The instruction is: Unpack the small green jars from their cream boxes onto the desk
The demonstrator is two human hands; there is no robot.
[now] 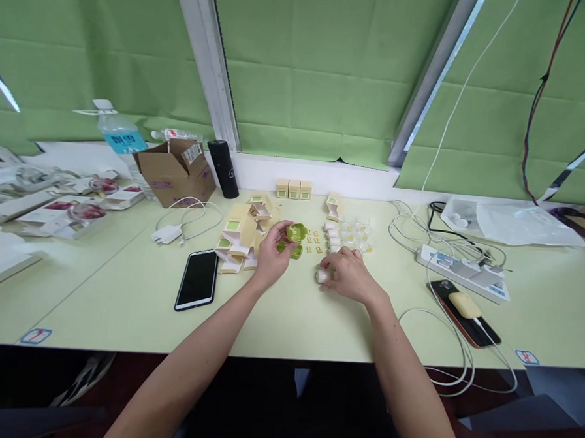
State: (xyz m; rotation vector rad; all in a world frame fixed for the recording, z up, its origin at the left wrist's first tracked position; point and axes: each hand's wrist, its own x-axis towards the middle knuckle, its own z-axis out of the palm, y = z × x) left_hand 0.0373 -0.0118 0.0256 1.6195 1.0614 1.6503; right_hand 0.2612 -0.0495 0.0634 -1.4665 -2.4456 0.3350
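Left hand point(272, 254): its grip was closed on a green case point(296, 231) — two hollow green parts, one nearer the person; whether they were joined could not be told. The case was at the middle of the bench point(286, 330), left of several small yellow pieces point(315, 242). Right hand point(351, 274): its grip was closed on a small white piece point(321, 277); whether it touched the bench could not be told. Beyond that hand: clear containers point(355, 227), grouped. Left of the case: opened cartons point(237, 232), piled; one phone point(197, 279), face up.
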